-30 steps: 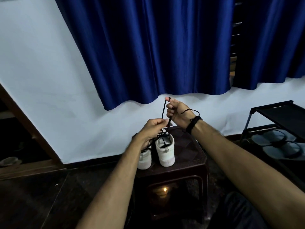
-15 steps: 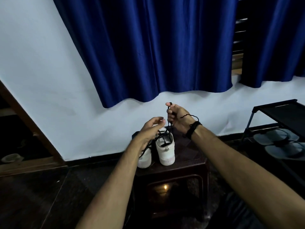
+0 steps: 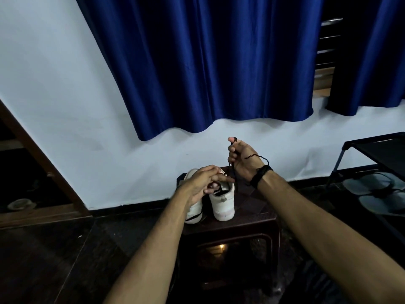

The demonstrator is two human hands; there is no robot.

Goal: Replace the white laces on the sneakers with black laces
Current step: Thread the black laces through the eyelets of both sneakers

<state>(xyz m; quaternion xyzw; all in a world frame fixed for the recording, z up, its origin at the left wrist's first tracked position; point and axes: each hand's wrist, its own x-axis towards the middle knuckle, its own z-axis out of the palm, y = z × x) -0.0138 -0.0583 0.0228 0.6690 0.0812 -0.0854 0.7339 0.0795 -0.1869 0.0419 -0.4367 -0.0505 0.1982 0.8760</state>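
Slack black lace (image 3: 232,165) is running from the right sneaker (image 3: 222,199) on the counter (image 3: 252,212) up to the right hand (image 3: 242,157), which is pinching its tip. Left hand (image 3: 205,182) is curling onto the eyelets, grip unclear. Pulling hard is likely tipping the sneaker or slipping the tip free.

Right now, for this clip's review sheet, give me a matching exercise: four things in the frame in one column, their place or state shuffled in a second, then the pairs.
Things:
1. black lace
2. white sneakers
3. grey sandals
4. blue curtain

Places or states:
A. hanging against the white wall
B. standing side by side on the dark stool
C. pinched up by the right hand
D. lying on the rack's lower shelf at right

Pairs: 1-C, 2-B, 3-D, 4-A
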